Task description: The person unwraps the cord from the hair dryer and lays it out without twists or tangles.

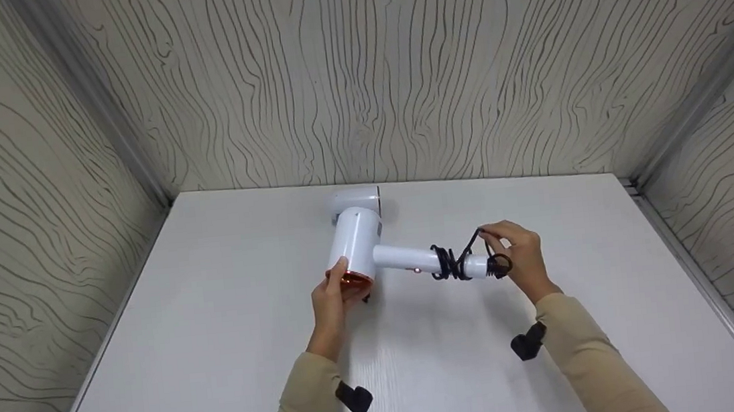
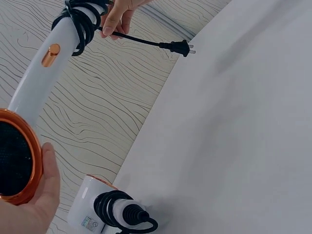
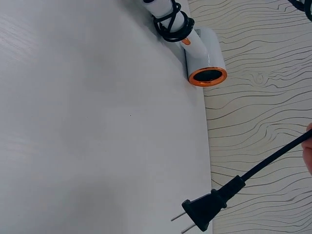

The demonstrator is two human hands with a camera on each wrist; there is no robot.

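A white hair dryer (image 1: pixel 351 238) with a copper-coloured rim is held above the white table. My left hand (image 1: pixel 330 298) grips the barrel by its rimmed end, thumb on top. Black cord (image 1: pixel 450 263) is wound round the handle, which points right. At the handle's end my right hand (image 1: pixel 523 255) pinches the cord between thumb and fingers. The loose end hangs out with a two-pin plug (image 2: pixel 178 47), also seen in the right wrist view as a black plug (image 3: pixel 207 207). Most of the right hand lies outside its own wrist view.
A second white hair dryer (image 1: pixel 354 198), its cord coiled round the handle, lies at the table's back edge behind the held one. The white table (image 1: pixel 220 355) meets wood-grain patterned walls (image 1: pixel 355 86) at the back and sides, with metal posts at the corners.
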